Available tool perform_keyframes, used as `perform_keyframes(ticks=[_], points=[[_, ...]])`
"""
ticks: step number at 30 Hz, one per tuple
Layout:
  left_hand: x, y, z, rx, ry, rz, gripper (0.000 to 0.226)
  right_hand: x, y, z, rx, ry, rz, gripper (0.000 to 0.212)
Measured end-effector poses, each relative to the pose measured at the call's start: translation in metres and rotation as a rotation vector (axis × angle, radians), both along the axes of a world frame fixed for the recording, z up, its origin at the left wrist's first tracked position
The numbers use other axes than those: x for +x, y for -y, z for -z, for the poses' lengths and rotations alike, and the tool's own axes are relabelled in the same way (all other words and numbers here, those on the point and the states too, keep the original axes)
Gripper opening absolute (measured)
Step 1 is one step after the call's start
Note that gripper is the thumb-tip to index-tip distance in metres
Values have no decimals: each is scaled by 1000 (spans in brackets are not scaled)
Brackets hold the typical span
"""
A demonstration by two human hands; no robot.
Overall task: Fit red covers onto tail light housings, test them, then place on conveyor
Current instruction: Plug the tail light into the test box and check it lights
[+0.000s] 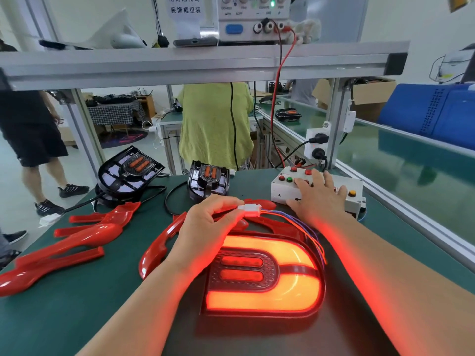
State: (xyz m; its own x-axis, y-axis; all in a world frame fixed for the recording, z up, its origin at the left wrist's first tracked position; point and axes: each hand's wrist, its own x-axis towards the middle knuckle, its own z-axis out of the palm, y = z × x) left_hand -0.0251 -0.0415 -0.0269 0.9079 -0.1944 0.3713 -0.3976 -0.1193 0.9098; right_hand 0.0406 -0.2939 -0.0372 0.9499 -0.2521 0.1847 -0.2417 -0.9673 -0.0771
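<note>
Tail light (262, 273): lit up and glowing orange-red, lying flat on the green surface (77, 317) at the near centre, right between the two forearms. Whether a red cover is seated on it, I cannot tell.
Left hand (205, 227): just behind the lamp, its fingers (223, 201) and thumb pinching a white connector (250, 209).
Wires (305, 227): a coloured bundle runs from that connector, curving down the lamp's right side.
Right hand (318, 199): laid palm-down on the white test box (282, 188), fingers (318, 177) spread across its red and green buttons.
Red covers (84, 235): several loose ones lie piled on the left of the surface, and one more (156, 242) curves just beside the left wrist.
Housings: two black ones, unlit and uncovered, stand at the far edge, one at the left (131, 170) and one nearer the middle (208, 181), with black cables trailing from them.
Conveyor (411, 160): the green belt runs along the right, behind an aluminium rail, with a lamp (288, 114) sitting far down it.
Power supply (246, 19): up on the shelf, with red and black leads dropping from it.
</note>
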Motion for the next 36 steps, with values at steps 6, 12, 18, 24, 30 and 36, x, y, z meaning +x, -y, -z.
perform_keyframes(ticks=[6,12,18,24,30,36], points=[[1,0,2,25,10,7,14,-7,0,-4,75,20,-42,73],[4,0,4,73,15,-7,14,-45,-18,-42,674,336,-234,30],[6,2,4,70,3,-9,12,-92,-47,-49,811,109,-575,22],[2,0,2,56,22,-2,22,-90,-59,-32,829,141,-587,26],[3,1,-1,102,44,19,18,-86,-57,-28,868,157,-595,17],[5,2,-1,174,53,17,12,-87,-54,-25,884,178,-611,10]])
